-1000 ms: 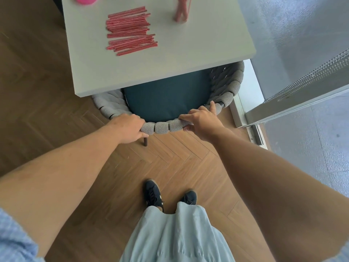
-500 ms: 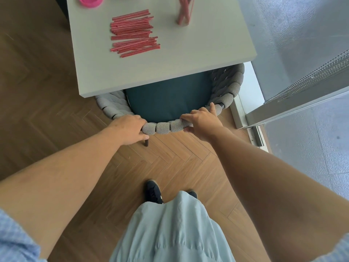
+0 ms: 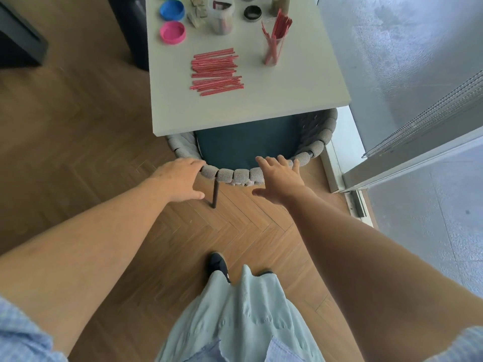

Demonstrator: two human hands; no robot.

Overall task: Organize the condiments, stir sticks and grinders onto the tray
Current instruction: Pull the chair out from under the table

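A pile of red stir sticks [image 3: 215,72] lies flat on the white table [image 3: 287,100]. More red sticks stand in a clear glass [image 3: 273,52] to the right. A pink lid [image 3: 172,32] and a blue lid [image 3: 171,10] sit at the table's left, with a clear jar [image 3: 222,19], paper packets [image 3: 197,12] and a black lid [image 3: 252,12] behind. My left hand [image 3: 180,176] and my right hand [image 3: 281,176] hover with straightened fingers at the woven back rim of a grey chair [image 3: 235,176], holding nothing.
The chair with a dark teal cushion [image 3: 245,142] is tucked under the table's near edge. A glass door frame [image 3: 407,158] stands at the right. Herringbone wood floor [image 3: 78,126] spreads to the left, and a dark piece of furniture [image 3: 18,43] stands at far left.
Both hands let go of the chair's back rim and opened. The view tilted up, bringing the lids, jar and glass at the table's far part into sight.
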